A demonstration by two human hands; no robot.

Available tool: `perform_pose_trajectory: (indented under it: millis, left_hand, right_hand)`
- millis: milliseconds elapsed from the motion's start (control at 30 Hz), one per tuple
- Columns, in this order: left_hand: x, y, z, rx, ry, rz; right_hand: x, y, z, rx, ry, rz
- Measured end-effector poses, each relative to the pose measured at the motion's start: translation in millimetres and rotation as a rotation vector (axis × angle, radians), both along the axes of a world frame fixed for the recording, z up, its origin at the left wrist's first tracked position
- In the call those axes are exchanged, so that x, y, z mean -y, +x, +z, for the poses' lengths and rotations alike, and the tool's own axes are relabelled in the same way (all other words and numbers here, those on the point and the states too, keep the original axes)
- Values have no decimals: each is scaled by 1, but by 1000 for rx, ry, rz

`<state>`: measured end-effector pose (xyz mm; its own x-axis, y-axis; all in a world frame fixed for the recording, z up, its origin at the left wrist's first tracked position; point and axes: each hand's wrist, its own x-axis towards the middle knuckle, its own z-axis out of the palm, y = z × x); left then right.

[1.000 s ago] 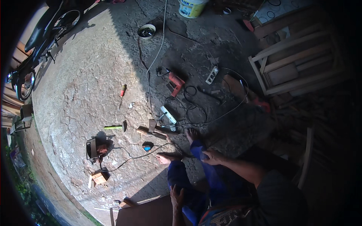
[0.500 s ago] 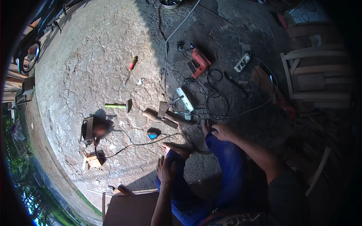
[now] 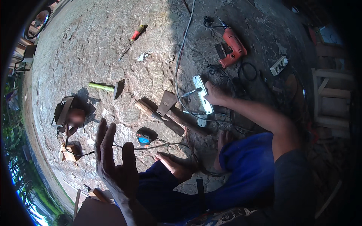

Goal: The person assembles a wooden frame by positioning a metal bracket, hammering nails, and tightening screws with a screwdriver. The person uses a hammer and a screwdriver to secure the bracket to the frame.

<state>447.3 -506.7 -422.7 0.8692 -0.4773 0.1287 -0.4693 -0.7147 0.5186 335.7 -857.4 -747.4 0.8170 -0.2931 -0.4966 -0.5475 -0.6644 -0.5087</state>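
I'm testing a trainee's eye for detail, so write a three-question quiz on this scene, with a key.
1. Choose one: which hand is at the white plate with the lever? A: left. B: right. C: both.
2. True or false: the red drill lies in the shade.
3. Fill in: the handle of the hammer is ____.

Key:
1. B: the right hand is there; the left hand is raised, holding nothing.
2. True.
3. Yellow-green.
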Motion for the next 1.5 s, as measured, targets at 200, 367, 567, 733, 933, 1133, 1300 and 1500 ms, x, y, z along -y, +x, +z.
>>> perform_pose_trajectory:
  millis: [200, 367, 567, 733, 933, 1133, 1300, 1500]
  left_hand:
    - [27, 2, 5, 264, -36, -81]
    - [52, -12, 11, 183, -78, -147]
    - [41, -14, 18, 301, -66, -85]
    - [46, -14, 18, 294, -57, -110]
    - [50, -14, 12, 195, -44, -92]
    - [53, -10, 7, 158, -101, -130]
    - [50, -3, 2, 185, -14, -173]
    - [50, -6, 4, 114, -43, -152]
  right_hand:
    - [-22, 53, 31, 0, 469, -209]
    - [-78, 28, 61, -163, 776, -295]
    - [5, 21, 34, 173, 65, 390]
    - [104, 46, 43, 408, -479, 338]
    - [133, 40, 54, -85, -566, 641]
    - [183, -3, 65, -292, -601, 588]
    - [173, -3, 39, -132, -636, 516]
    - [162, -1, 42, -131, -490, 352]
